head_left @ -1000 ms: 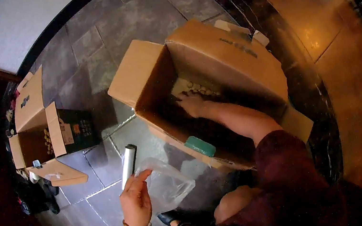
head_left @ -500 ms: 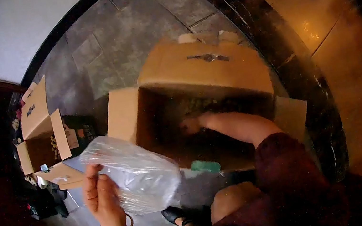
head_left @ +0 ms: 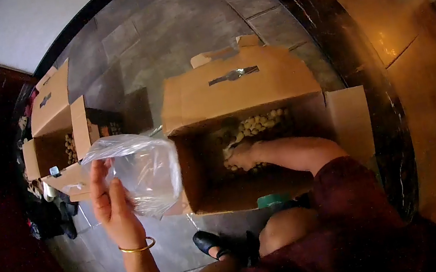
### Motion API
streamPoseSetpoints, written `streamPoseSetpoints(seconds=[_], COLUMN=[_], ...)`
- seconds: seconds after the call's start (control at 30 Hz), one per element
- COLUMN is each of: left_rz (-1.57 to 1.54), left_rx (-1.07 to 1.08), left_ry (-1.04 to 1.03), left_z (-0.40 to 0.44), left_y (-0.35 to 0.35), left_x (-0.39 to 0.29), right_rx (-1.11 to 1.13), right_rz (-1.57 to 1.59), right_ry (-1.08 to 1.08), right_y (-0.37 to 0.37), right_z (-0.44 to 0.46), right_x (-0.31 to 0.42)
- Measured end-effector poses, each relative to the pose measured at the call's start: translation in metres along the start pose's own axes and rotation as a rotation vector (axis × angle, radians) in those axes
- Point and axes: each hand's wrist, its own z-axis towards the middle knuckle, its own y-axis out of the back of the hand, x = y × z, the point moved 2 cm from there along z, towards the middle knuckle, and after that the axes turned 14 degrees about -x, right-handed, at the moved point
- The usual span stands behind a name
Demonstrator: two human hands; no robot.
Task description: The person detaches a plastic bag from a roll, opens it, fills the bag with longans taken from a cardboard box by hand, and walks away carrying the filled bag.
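My left hand pinches a clear plastic bag between thumb and fingers, holding its mouth spread toward the right. My right hand is down inside a large open cardboard box, its fingers curled at a pile of small round tan fruits that look like longans. Shadow in the box hides the fingertips in part. The bag hangs just left of the box, beside its left wall.
A second open cardboard box with similar fruits stands at the left. Something green lies at the near edge of the large box. Beneath is a grey tiled floor, with a dark stone strip on the right.
The bag's mouth has turned toward the large box and shows more widely spread. My right hand remains in the box among the fruits, which show more clearly. The view has shifted slightly.
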Motion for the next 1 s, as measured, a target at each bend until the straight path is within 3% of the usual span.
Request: streamPoseSetpoints(seconds=[0.03, 0.2, 0.27, 0.33, 0.47, 0.6, 0.67, 0.8, 0.83, 0.9, 0.93, 1.0], left_rz=[0.021, 0.030, -0.001, -0.022, 0.234, 0.289, 0.197, 0.041, 0.023, 0.004, -0.008, 0.049], left_rx=[0.049, 0.270, 0.321, 0.341, 0.303, 0.313, 0.368, 0.412, 0.405, 0.434, 0.448, 0.371], left_ry=[-0.044, -0.103, -0.043, -0.038, -0.307, -0.457, -0.322, -0.420, -0.469, -0.263, -0.155, -0.237], left_z=[0.000, -0.006, -0.013, -0.020, -0.017, -0.010, -0.014, -0.013, -0.012, -0.016, -0.020, -0.021], left_y=[0.001, -0.004, -0.008, -0.013, -0.014, -0.020, -0.024, -0.022, -0.017, -0.005, 0.000, 0.004], left_x=[0.001, 0.007, 0.012, 0.024, 0.040, 0.041, 0.037, 0.027, 0.024, 0.013, 0.012, 0.019], right_rx=[0.160, 0.132, 0.135, 0.113, 0.125, -0.071, -0.087, -0.128, -0.186, -0.291, -0.379, -0.564], right_rz=[0.081, -0.045, 0.089, 0.415, 0.567, 1.013, 1.215, 1.765, 1.808, 1.888, 1.921, 1.982], right_ry=[-0.085, -0.137, -0.358, -0.714, -0.595, -0.372, -0.322, -0.254, -0.317, -0.445, -0.384, -0.272], right_y=[-0.011, 0.019, 0.061, 0.101, 0.223, 0.321, 0.334, 0.303, 0.294, 0.277, 0.271, 0.268], right_z=[0.005, 0.015, 0.004, -0.018, -0.066, -0.110, -0.105, -0.048, -0.033, -0.005, 0.008, 0.029], right_x=[-0.006, 0.000, 0.012, 0.018, 0.077, 0.173, 0.210, 0.224, 0.220, 0.213, 0.213, 0.216])
